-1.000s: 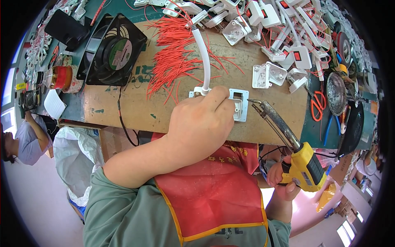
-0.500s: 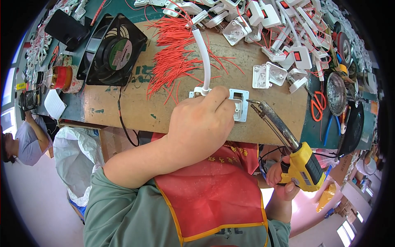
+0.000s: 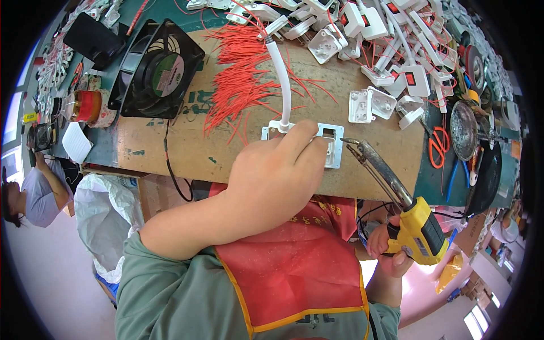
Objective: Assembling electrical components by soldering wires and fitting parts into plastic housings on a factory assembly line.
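Observation:
My left hand (image 3: 276,175) is over a white plastic housing (image 3: 335,154) at the table's near edge, its fingers bent and pinched together. My own hand hides the fingertips and the middle of the housing, so what they grip cannot be made out. A thick white cable (image 3: 279,79) runs from the housing's left part toward the back. In my right hand (image 3: 385,245) is a yellow soldering gun (image 3: 422,231), its fingers wrapped round the handle. The dark tip points left, close beside the housing's right edge.
Behind the housing lies a heap of red wires (image 3: 243,73). A black fan (image 3: 160,71) stands to the left. White switch housings (image 3: 416,80) pile up at the back right, with orange-handled scissors (image 3: 437,146) and a round metal dish (image 3: 464,130) at the right.

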Action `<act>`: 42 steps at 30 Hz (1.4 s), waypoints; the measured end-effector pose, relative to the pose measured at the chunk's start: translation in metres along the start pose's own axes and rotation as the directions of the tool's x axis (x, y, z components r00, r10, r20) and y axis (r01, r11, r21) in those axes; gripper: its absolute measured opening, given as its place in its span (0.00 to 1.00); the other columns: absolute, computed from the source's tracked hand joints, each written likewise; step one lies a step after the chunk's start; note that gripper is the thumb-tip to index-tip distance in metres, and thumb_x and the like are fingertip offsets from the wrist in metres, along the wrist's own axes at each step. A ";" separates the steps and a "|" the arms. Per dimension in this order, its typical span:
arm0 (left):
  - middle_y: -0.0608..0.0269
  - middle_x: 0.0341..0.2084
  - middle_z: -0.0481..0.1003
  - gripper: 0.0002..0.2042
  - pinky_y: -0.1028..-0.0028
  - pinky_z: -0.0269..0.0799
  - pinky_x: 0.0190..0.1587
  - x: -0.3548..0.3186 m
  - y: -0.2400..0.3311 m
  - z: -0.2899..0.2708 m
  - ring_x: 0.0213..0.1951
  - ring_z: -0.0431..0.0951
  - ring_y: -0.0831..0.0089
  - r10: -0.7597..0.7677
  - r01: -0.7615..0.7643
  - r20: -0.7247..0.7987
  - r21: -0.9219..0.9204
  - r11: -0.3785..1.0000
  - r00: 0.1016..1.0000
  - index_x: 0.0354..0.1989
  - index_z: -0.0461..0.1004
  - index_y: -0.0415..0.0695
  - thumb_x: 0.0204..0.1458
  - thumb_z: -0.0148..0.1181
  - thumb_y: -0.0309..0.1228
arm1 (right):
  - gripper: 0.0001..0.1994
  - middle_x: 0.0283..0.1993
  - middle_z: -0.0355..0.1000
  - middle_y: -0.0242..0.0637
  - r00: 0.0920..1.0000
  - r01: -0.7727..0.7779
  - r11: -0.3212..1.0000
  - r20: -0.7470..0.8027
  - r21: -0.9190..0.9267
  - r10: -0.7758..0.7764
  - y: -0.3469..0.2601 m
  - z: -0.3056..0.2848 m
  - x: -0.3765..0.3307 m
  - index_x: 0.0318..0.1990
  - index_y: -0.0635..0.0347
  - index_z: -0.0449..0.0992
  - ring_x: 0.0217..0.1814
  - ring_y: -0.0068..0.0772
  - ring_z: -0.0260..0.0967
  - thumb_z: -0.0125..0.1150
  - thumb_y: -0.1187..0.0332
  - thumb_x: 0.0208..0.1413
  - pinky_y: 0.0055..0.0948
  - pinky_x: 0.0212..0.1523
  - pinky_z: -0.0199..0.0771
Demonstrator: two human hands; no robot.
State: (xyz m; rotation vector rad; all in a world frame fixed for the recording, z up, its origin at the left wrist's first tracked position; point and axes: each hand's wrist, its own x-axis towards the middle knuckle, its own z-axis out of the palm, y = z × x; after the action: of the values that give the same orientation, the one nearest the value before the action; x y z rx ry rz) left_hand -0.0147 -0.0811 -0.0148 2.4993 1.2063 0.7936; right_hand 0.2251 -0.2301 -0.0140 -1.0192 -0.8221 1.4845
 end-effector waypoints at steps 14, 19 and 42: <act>0.62 0.32 0.72 0.10 0.69 0.72 0.29 -0.039 -0.041 -0.036 0.30 0.76 0.64 -0.206 0.203 0.092 0.035 0.978 0.974 0.32 0.74 0.44 0.41 0.66 0.29 | 0.39 0.19 0.59 0.28 0.999 0.025 0.999 -0.033 -0.035 -0.026 0.001 0.006 0.008 0.57 0.68 0.60 0.15 0.22 0.56 0.66 0.45 0.48 0.21 0.15 0.60; 0.63 0.30 0.71 0.06 0.69 0.72 0.29 -0.038 -0.043 -0.036 0.29 0.75 0.64 -0.164 0.165 0.082 -0.004 0.986 0.983 0.28 0.74 0.43 0.42 0.64 0.27 | 0.39 0.19 0.59 0.29 1.000 0.015 1.000 -0.013 -0.011 -0.015 0.004 0.001 0.004 0.57 0.68 0.60 0.15 0.23 0.57 0.68 0.47 0.47 0.22 0.15 0.60; 0.60 0.31 0.78 0.09 0.72 0.72 0.26 -0.022 -0.030 -0.008 0.26 0.77 0.66 0.134 -0.161 -0.134 -0.219 0.962 0.982 0.32 0.74 0.42 0.40 0.64 0.21 | 0.37 0.19 0.59 0.29 0.999 0.044 0.998 -0.019 -0.033 -0.045 0.006 0.012 0.007 0.56 0.69 0.60 0.13 0.22 0.56 0.66 0.47 0.49 0.21 0.14 0.60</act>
State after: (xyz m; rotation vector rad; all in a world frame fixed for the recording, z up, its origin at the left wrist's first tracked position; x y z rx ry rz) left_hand -0.0493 -0.0798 -0.0295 2.4005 0.9103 1.0667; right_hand 0.2119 -0.2235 -0.0157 -1.0320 -0.8521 1.4254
